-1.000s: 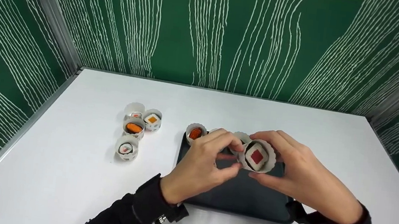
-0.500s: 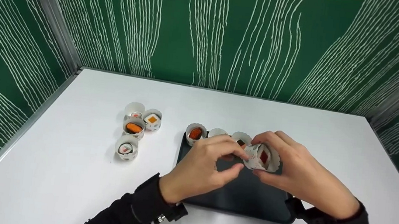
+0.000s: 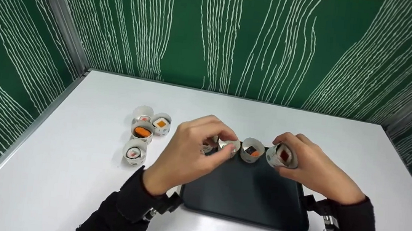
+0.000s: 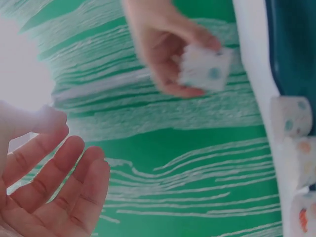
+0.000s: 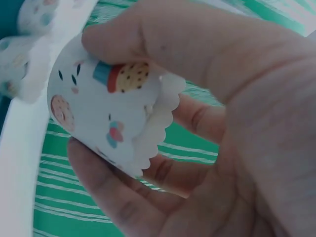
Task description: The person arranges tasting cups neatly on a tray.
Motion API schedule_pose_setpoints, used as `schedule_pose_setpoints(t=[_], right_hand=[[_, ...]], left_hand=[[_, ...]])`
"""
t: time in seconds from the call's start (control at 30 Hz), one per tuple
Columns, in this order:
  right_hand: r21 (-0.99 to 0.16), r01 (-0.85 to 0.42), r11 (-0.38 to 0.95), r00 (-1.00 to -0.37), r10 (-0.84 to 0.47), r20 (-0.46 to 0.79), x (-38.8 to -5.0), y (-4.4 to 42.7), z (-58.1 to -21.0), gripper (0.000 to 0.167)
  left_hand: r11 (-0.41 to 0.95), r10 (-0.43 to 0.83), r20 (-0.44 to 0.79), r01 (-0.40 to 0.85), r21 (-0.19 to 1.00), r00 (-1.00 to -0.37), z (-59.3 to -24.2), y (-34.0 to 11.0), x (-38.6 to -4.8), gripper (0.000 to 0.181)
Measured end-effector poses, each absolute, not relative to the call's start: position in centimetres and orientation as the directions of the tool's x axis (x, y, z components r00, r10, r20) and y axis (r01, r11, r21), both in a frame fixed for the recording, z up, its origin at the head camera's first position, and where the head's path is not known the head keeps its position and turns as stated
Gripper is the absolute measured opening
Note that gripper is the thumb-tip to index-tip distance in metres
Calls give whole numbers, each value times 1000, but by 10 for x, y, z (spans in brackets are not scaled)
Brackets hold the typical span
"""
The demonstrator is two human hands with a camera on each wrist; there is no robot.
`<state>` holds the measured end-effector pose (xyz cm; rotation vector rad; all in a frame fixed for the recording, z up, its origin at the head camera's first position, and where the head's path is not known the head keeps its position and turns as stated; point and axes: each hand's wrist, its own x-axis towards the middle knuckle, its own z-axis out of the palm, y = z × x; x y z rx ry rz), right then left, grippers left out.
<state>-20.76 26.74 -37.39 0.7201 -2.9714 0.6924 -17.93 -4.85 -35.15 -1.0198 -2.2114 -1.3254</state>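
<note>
My right hand (image 3: 313, 170) pinches a white paper baking cup (image 5: 108, 103) between thumb and fingers. A piece of sushi (image 3: 284, 156) with a red square centre sits inside that cup, which tilts above the far right part of a dark tray (image 3: 243, 199). Nothing is in my left hand (image 3: 196, 151), whose fingers are loosely bent over the tray's far left side; the left wrist view shows its bare palm. Along the far edge of the tray stand a cup (image 3: 250, 156) with a black and orange piece, another cup (image 3: 234, 145) partly behind my left fingertips, and one mostly hidden.
On the white table (image 3: 82, 163), left of the tray, several paper cups stand close together. They include one with an orange piece (image 3: 142, 132), one with a roll with an orange square (image 3: 161, 124), and a nearer one with a round roll (image 3: 134, 153). Green walls enclose the table.
My left hand has let go of the cup and moved left. My right hand has carried the cup slightly right, away from it, and the cup has turned. The view has shifted slightly.
</note>
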Motion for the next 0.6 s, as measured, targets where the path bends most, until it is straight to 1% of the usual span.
schedule_pose_setpoints(t=[0.2,0.43,0.6], right_hand=[[-431,-400,809,-908,-415,64,-228,282,-394,52],[-429,-399,810,-902,-431,23,-244,288,-411,47],[-420,-387,821,-896,-442,-36,-258,286,-422,48]], left_hand=[[311,363,641,737,601,-676,-342,-61,-183,8],[325,326,660,736,594,-677,-335,-71,-187,8],[341,302,661,725,598,-687,-334,-77,-187,9]])
